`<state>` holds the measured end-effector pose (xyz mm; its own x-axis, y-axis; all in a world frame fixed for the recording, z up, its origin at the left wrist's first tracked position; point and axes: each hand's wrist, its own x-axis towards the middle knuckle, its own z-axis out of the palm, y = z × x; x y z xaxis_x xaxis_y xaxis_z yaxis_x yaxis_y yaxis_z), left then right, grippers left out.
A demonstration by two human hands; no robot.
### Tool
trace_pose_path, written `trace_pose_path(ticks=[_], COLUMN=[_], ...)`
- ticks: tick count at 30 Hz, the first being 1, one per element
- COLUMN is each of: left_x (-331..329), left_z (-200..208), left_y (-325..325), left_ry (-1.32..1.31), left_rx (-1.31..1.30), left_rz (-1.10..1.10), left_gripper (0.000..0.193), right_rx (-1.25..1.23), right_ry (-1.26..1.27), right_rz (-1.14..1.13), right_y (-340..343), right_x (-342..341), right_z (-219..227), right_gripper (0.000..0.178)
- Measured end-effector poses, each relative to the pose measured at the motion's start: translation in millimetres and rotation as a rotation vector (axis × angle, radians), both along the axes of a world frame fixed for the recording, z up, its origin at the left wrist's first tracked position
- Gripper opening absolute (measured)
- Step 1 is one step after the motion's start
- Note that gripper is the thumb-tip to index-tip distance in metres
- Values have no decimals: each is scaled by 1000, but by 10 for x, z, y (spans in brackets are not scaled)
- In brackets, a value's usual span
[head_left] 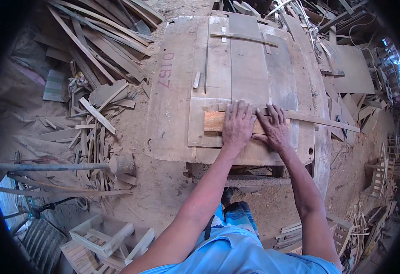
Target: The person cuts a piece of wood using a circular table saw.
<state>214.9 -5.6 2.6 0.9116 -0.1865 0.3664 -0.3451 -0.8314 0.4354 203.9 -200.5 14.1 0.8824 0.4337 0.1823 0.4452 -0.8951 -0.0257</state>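
A short, light orange wood board [212,121] lies near the front edge of the wooden worktable [175,118]. My left hand [238,127] rests flat across it, fingers stretched forward. Beside it my right hand [275,129] presses down near the board's right part, fingers spread and thumb toward the left hand. A long thin wood strip [323,120] runs along the board's far edge, under or against my fingertips, and extends past the table's right side. My hands cover the middle of the board, and exactly how the strip meets it is hidden.
Farther up the table lie a narrow wood strip [243,38] and a small wood piece [197,80]. Scrap wood [104,45] is heaped to the left, with more offcuts at right. A slatted wooden frame [102,239] stands at lower left. Sawdust covers the floor.
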Motion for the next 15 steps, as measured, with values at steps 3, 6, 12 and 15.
trace_pose_path(ticks=[3, 6, 12, 15], left_x=[-194, -435, -135, 345], left_z=[-21, 37, 258, 237], left_y=[72, 131, 6, 12], left_ry=[-34, 18, 69, 155], left_rx=[77, 81, -29, -96], left_rz=[47, 29, -81, -143], left_gripper=[57, 63, 60, 41], right_rx=[95, 143, 197, 276], right_ry=[-162, -65, 279, 370], right_rz=[62, -3, -221, -368], right_y=[89, 191, 202, 44], right_x=[-204, -534, -1174, -1713], right_z=[-47, -24, 311, 615], right_gripper=[90, 83, 82, 84])
